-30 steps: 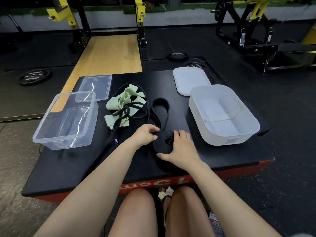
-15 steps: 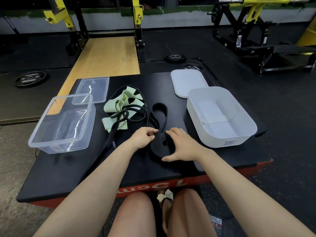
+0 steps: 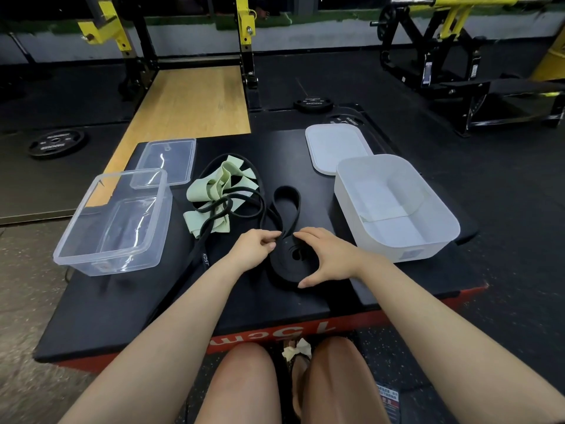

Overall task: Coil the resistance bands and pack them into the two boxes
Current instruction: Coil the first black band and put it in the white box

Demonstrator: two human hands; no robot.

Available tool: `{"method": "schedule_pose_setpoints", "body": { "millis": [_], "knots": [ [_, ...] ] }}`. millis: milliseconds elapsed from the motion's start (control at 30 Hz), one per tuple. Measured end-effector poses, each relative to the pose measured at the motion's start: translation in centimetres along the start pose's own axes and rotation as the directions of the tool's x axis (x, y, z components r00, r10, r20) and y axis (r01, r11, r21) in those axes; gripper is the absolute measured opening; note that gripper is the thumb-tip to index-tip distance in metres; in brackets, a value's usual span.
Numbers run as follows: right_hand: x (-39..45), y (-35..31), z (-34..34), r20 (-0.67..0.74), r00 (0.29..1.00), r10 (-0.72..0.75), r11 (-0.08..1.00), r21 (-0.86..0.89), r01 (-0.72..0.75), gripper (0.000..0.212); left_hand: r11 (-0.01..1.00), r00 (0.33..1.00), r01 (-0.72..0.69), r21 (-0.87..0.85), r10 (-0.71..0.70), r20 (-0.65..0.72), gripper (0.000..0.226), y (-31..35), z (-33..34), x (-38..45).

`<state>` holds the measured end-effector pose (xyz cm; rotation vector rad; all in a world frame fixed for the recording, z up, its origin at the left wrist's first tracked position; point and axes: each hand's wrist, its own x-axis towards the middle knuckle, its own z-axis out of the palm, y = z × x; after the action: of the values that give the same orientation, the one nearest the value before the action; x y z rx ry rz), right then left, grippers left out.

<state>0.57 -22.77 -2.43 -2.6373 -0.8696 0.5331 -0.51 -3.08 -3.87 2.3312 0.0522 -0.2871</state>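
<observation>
A wide black resistance band (image 3: 287, 200) lies on the black platform (image 3: 122, 301), its near end wound into a flat coil (image 3: 287, 267). My left hand (image 3: 255, 247) pinches the band at the coil's left side. My right hand (image 3: 324, 255) curls round the coil's right edge, thumb at its near rim. A pale green band (image 3: 214, 191) lies tangled with a thin black band (image 3: 241, 209) behind my left hand. The clear box (image 3: 76, 249) stands at the left, the white box (image 3: 440, 240) at the right, both with nothing inside.
The clear lid (image 3: 166, 160) lies behind the clear box, the white lid (image 3: 333, 145) behind the white box. A wooden lifting platform (image 3: 189, 99), weight plates (image 3: 56, 142) and yellow racks (image 3: 246, 22) stand beyond. My knees are below the platform's red front edge (image 3: 336, 322).
My right hand went from lying flat on the coil to cupping its right edge. The coil has been turned a little and the loose loop has shortened.
</observation>
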Motion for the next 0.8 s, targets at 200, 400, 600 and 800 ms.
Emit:
{"method": "schedule_pose_setpoints", "body": {
  "millis": [200,400,600,800],
  "knots": [
    [-1.2,-0.9,0.8,-0.09,0.983,0.16,0.987,0.006,-0.16,0.122,0.999,1.0,0.015,-0.041,-0.016,-0.024,0.036,-0.1,0.3,0.4],
    [-2.0,-2.8,2.7,-0.218,0.938,0.271,0.961,0.002,-0.277,0.119,0.998,0.998,0.049,-0.041,-0.05,-0.049,0.037,0.1,0.6,0.3],
    [-1.2,-3.6,4.1,-0.353,0.89,0.287,0.95,-0.01,-0.311,0.106,0.998,0.996,0.063,-0.022,-0.065,-0.061,0.037,0.1,0.7,0.5],
    [-1.3,-2.7,3.9,-0.336,0.912,0.236,0.971,0.04,-0.237,0.104,0.995,0.998,0.054,-0.089,-0.057,-0.028,0.042,-0.3,0.7,0.2]
  ]
}}
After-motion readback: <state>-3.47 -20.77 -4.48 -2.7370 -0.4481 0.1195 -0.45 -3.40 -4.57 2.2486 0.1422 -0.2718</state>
